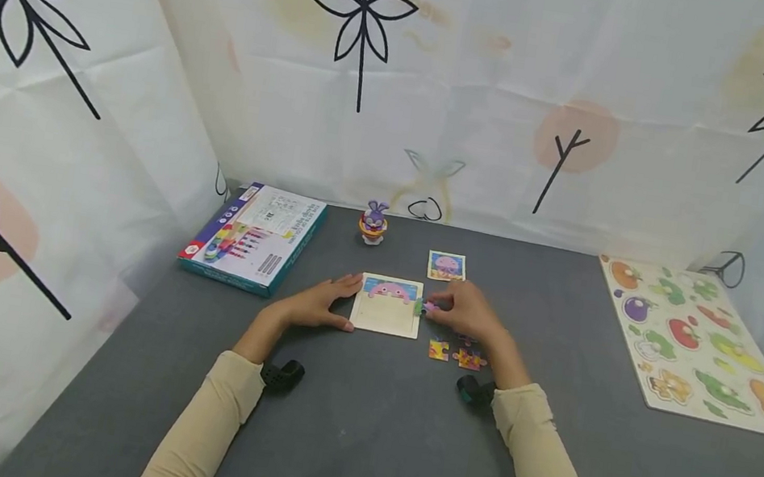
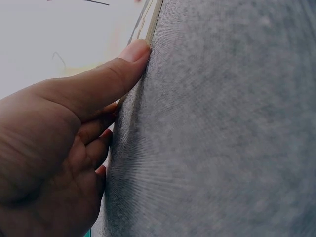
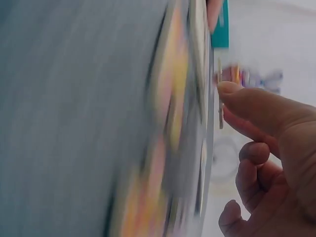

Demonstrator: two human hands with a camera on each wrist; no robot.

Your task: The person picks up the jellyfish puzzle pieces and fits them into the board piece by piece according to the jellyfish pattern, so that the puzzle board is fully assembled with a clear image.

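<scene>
A light wooden puzzle board [image 1: 385, 317] lies on the table, its upper part filled with a pink character on blue. My left hand [image 1: 320, 301] rests at the board's left edge, fingertips by the upper corner and thumb near the lower one. In the left wrist view the thumb [image 2: 106, 81] presses on the board's edge. With thumb and index finger my right hand [image 1: 468, 313] pinches a puzzle piece [image 1: 428, 308], green and pink, at the board's right edge. Seen edge-on in the right wrist view, the thin piece [image 3: 221, 118] stands upright.
Loose puzzle pieces [image 1: 439, 350] lie below the right hand. A small picture card [image 1: 446, 266] sits behind it. Farther back stands a purple rabbit figurine [image 1: 373, 225]. A flat box [image 1: 253, 237] lies at left, and a vegetable picture board [image 1: 705, 341] at right.
</scene>
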